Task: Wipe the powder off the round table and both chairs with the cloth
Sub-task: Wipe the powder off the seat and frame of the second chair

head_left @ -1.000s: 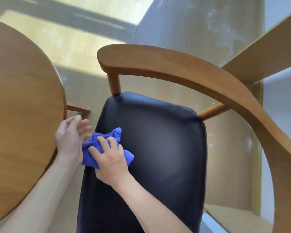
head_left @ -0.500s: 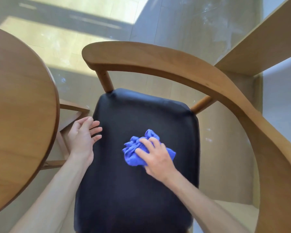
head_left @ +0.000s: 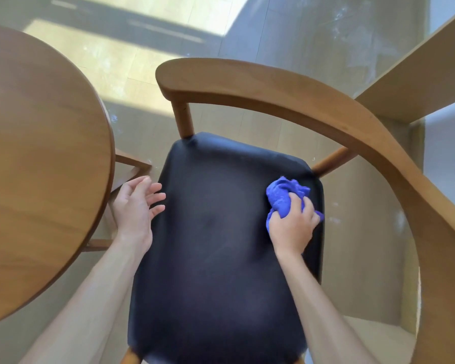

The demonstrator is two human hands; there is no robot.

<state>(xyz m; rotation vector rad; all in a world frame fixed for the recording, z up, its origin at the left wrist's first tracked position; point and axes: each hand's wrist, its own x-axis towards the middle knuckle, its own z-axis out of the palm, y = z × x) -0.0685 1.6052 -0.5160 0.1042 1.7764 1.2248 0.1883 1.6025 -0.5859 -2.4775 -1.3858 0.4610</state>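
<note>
One hand (head_left: 292,227) presses blue cloth (head_left: 283,197) onto unlabelled seat (head_left: 216,258).

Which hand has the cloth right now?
The right hand grips the blue cloth at the black seat's right edge; the left hand is open, holding nothing.

Both forearms are bare to the frame's lower edge, no sleeves in view; the left hand (head_left: 137,208) and right hand (head_left: 293,227) seem free of rings, though motion blur softens the fingers.
</note>
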